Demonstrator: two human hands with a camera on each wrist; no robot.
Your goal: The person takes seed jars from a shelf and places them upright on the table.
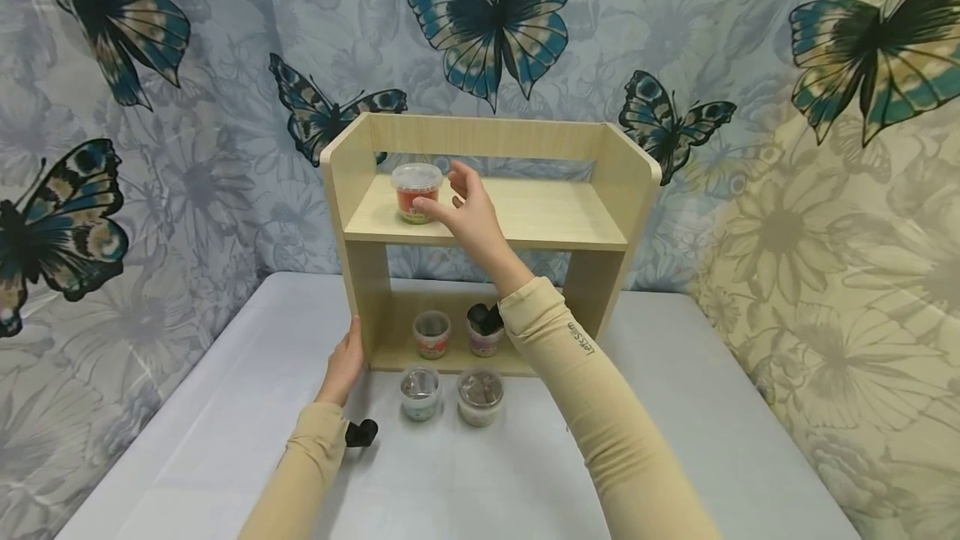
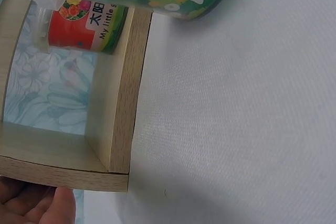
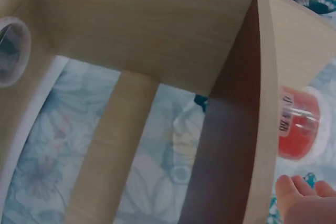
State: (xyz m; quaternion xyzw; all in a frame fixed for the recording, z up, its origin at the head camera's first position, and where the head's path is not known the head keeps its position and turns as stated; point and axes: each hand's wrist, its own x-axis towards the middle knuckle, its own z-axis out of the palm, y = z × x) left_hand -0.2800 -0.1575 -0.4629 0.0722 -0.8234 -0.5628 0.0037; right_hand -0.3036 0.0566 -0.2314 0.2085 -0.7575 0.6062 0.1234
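Observation:
On the left part of the wooden shelf unit's upper board [image 1: 540,215] stands a clear-lidded plastic cup with a red label [image 1: 417,190]. My right hand [image 1: 476,219] is just to its right, thumb and fingers spread apart; in the head view the thumb tip overlaps the cup's edge. The right wrist view shows the fingertips [image 3: 302,190] near this red cup [image 3: 299,123], with a gap between them. My left hand [image 1: 345,363] rests against the outside of the left side panel [image 1: 337,190]. Its fingers [image 2: 60,208] show below that panel in the left wrist view.
Two cups stand on the lower board: a red-labelled one [image 1: 432,335] and a purple-labelled one [image 1: 483,343], partly covered by the right wrist camera. In front, on the white table [image 1: 187,457], are a teal-labelled cup [image 1: 420,394] and another lidded cup [image 1: 480,397]. Butterfly-patterned cloth hangs behind.

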